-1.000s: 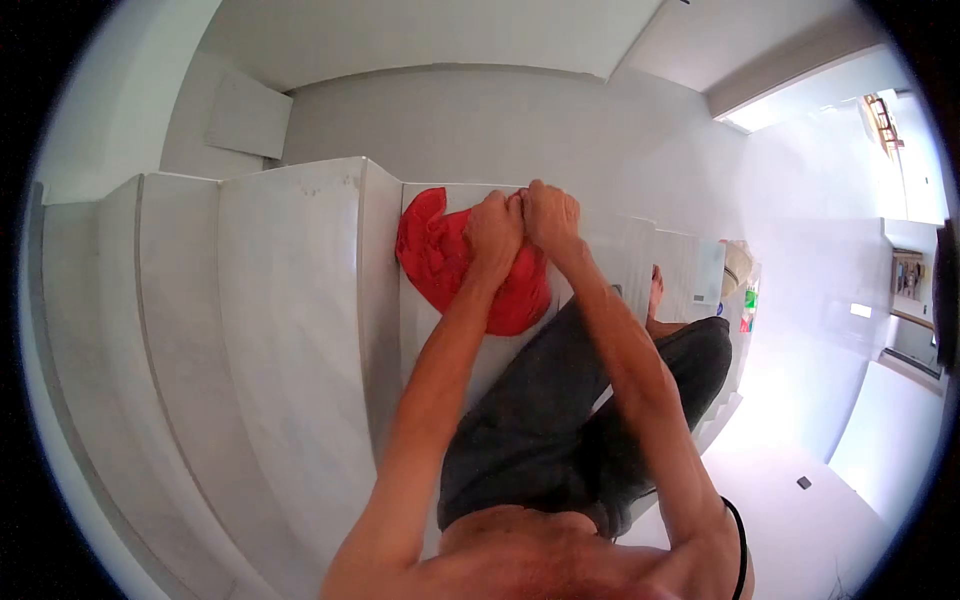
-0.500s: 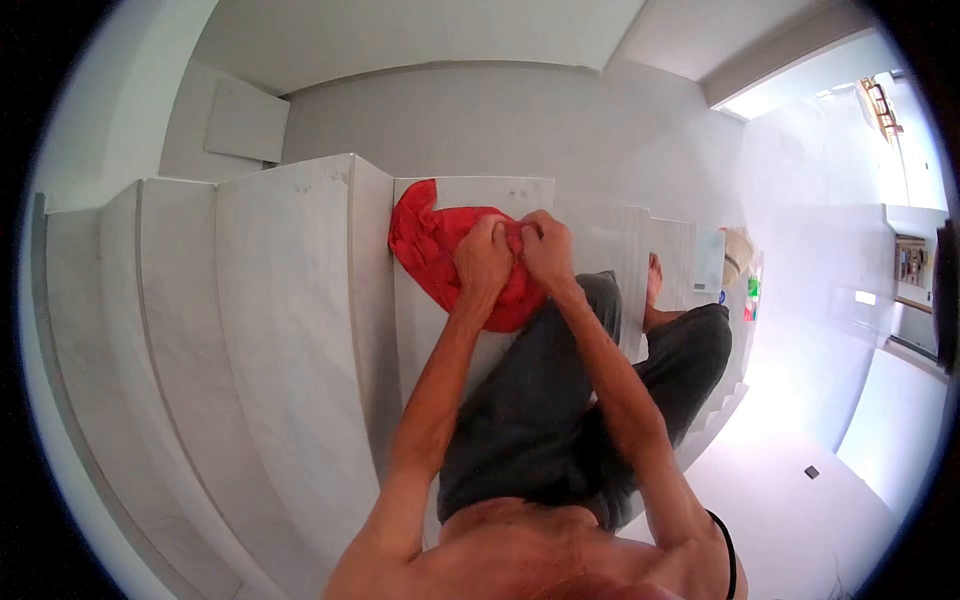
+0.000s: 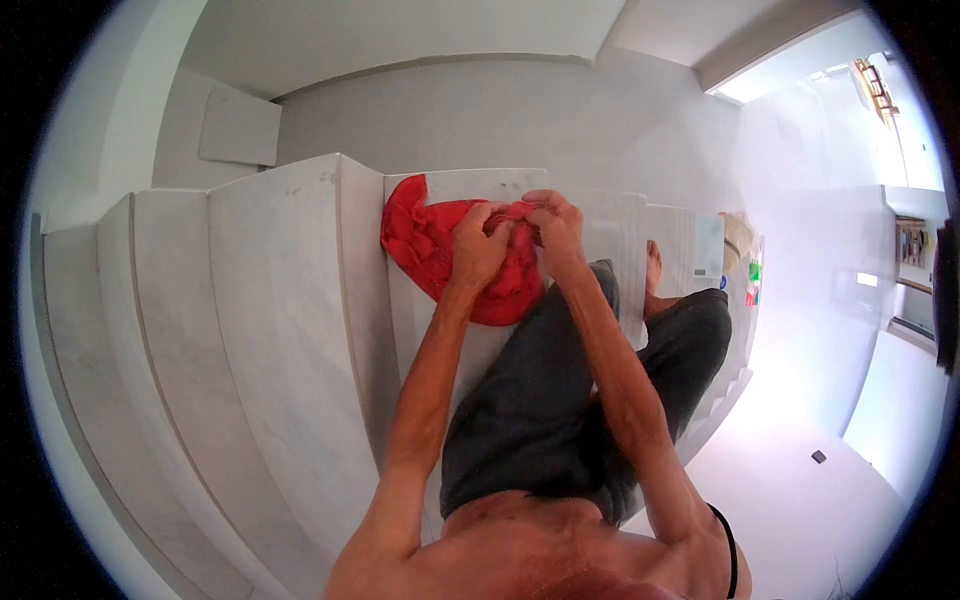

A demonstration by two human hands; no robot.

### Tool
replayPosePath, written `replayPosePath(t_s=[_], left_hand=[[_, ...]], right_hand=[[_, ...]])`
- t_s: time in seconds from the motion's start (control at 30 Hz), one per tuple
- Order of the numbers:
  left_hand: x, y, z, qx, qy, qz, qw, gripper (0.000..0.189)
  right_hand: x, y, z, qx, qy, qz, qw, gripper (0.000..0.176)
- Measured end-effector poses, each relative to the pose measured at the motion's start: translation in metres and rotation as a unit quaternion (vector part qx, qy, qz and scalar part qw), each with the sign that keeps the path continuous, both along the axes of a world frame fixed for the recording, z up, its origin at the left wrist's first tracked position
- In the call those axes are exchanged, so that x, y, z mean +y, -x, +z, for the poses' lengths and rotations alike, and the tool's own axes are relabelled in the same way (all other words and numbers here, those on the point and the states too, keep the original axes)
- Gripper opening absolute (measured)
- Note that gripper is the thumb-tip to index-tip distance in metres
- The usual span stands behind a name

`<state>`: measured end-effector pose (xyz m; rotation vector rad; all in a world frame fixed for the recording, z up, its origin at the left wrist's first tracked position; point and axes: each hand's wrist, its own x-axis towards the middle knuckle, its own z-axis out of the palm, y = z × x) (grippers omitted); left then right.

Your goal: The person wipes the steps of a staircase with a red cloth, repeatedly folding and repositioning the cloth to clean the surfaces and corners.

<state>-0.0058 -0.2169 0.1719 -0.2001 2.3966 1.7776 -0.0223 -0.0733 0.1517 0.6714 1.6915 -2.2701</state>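
Note:
A crumpled red cloth (image 3: 420, 240) lies on the pale stone step (image 3: 420, 345) beside my thigh. My left hand (image 3: 480, 243) grips its upper edge, fingers closed on the fabric. Close by on the right, my right hand (image 3: 556, 222) pinches a gathered bit of the same edge between thumb and fingers. Between the two hands a short bunched stretch of cloth shows. The rest of it spreads out to the left and below my hands, its lower part reaching my dark grey trousers (image 3: 525, 400). I cannot make out what kind of cloth article it is.
Broad stone stairs (image 3: 275, 300) rise at the left, and a grey wall (image 3: 480, 110) runs along the top. My bare foot (image 3: 653, 265) rests on a lower step. Farther right stand a beige bag-like item (image 3: 737, 240) and a small green-and-red packet (image 3: 754, 280).
Both hands still hold the red cloth. My right hand has lifted slightly and its fingers have shifted on the gathered edge. The whole view has moved a little.

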Motion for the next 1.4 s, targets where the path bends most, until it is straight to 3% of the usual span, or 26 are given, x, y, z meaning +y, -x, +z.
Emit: replayPosePath(t_s=[0.1,0.2,0.3,0.4,0.63,0.7,0.77,0.83,0.93,1.0,1.2,1.33,1.4], left_hand=[[0.000,0.002,-0.007,0.085,0.052,-0.003,0.995,0.029],[0.000,0.003,-0.004,0.068,0.011,-0.013,0.998,0.033],[0.000,0.005,-0.006,0.046,-0.068,-0.003,0.997,0.030],[0.001,0.008,-0.002,-0.085,-0.198,0.033,0.976,0.027],[-0.005,0.014,-0.014,-0.088,-0.141,0.040,0.985,0.022],[-0.005,0.013,-0.012,-0.078,-0.119,0.042,0.989,0.019],[-0.007,0.012,-0.010,-0.081,-0.110,0.043,0.990,0.020],[-0.007,0.013,-0.008,-0.074,-0.105,0.035,0.991,0.020],[-0.009,0.013,-0.011,-0.079,-0.143,0.030,0.986,0.016],[-0.010,0.014,-0.022,-0.115,-0.226,0.053,0.966,0.013],[-0.012,0.012,-0.022,-0.118,-0.282,0.109,0.946,0.010],[-0.014,0.014,-0.021,-0.115,-0.211,0.075,0.968,0.012],[-0.018,0.015,-0.016,-0.132,-0.177,0.032,0.975,0.013]], right_hand=[[0.001,0.001,0.009,-0.031,0.064,-0.013,0.997,0.024],[0.001,0.002,0.010,-0.047,0.092,-0.021,0.994,0.025],[0.001,0.003,0.011,-0.040,0.098,-0.025,0.994,0.025],[0.002,0.005,0.014,-0.032,0.080,-0.011,0.996,0.025],[0.004,0.004,-0.001,-0.034,0.120,-0.012,0.992,0.023],[0.010,0.006,-0.015,0.052,0.030,0.058,0.997,0.022],[0.012,0.004,-0.022,0.039,0.025,0.069,0.997,0.021],[0.010,0.009,0.012,-0.072,0.104,0.021,0.992,0.020],[0.008,0.015,0.010,-0.058,0.009,0.102,0.993,0.019],[0.008,0.015,0.012,-0.051,0.015,0.099,0.994,0.020],[0.006,0.011,0.016,-0.030,0.026,0.111,0.993,0.020],[0.001,0.011,0.007,0.016,0.004,0.096,0.995,0.018],[-0.003,0.010,0.005,0.037,-0.146,0.119,0.982,0.016]])
